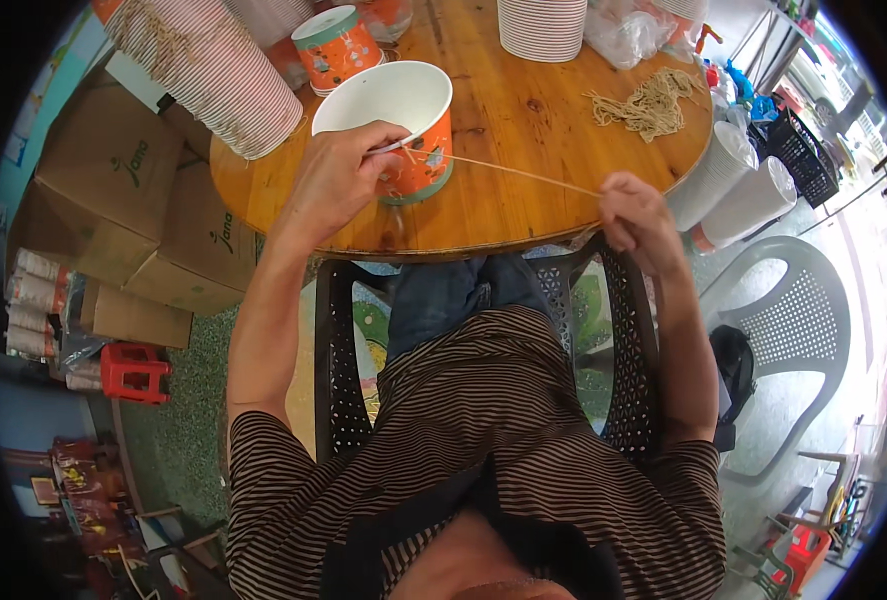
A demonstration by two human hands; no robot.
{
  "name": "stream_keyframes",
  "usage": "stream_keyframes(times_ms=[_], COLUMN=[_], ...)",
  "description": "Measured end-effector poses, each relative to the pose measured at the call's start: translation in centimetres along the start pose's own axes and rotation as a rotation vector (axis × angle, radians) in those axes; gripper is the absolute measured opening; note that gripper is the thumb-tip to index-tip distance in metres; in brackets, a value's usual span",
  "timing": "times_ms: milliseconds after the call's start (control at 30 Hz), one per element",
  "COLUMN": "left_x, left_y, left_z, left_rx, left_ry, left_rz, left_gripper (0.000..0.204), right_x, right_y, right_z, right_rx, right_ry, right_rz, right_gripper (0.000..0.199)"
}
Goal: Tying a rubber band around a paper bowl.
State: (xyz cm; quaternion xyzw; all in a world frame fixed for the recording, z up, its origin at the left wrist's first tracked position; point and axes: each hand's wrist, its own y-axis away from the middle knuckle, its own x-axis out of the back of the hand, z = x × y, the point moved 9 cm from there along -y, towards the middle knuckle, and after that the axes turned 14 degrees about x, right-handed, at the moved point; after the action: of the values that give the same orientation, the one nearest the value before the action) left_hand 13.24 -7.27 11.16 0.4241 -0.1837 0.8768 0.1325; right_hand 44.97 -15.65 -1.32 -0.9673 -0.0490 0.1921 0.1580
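Note:
A large orange paper bucket (434, 165) with a white inside and a green band at its base stands near the front edge of the round wooden table. My left hand (336, 185) pinches its near rim between thumb and fingers. From the rim beside those fingers a thin tan string (514, 170) runs taut across to the right. Its other end is in the closed fingers of my right hand (636, 215), raised just past the table's front edge. How the string meets the bucket is partly hidden by my left fingers.
A tall leaning stack of paper buckets (209, 75) stands at left, with another orange bucket (336, 50) behind. A pile of loose strings (654, 103) lies on the table (524, 110) at right. Cardboard boxes (114, 180) flank the left; a grey plastic chair (794, 310) stands at right.

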Motion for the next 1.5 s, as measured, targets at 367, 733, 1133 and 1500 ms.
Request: stream_keyframes(times_ms=[367, 733, 1133, 1500], left_x=[1.9, 2.8, 5.3, -5.5], left_y=[0.9, 1.2, 1.8, 0.2], left_z=[-0.1, -0.9, 3.1, 8.7], left_rx=[-0.116, -0.255, -0.407, -0.078], left_ry=[-0.030, 0.015, -0.327, -0.299], left_rz=[-0.072, -0.110, 0.396, 0.112], left_gripper=[0.021, 0.020, 0.021, 0.030], right_x=[2.4, -0.5, -6.9, -8.0], right_y=[0.4, -1.1, -3.1, -1.3], right_z=[-7.1, -9.8, -6.1, -2.5], right_rx=[0.500, 0.530, 0.149, 0.001], right_ry=[-0.289, -0.299, -0.064, 0.239], right_rz=[-0.056, 0.220, 0.046, 0.026], right_gripper=[0.039, 0.024, 0.021, 0.026])
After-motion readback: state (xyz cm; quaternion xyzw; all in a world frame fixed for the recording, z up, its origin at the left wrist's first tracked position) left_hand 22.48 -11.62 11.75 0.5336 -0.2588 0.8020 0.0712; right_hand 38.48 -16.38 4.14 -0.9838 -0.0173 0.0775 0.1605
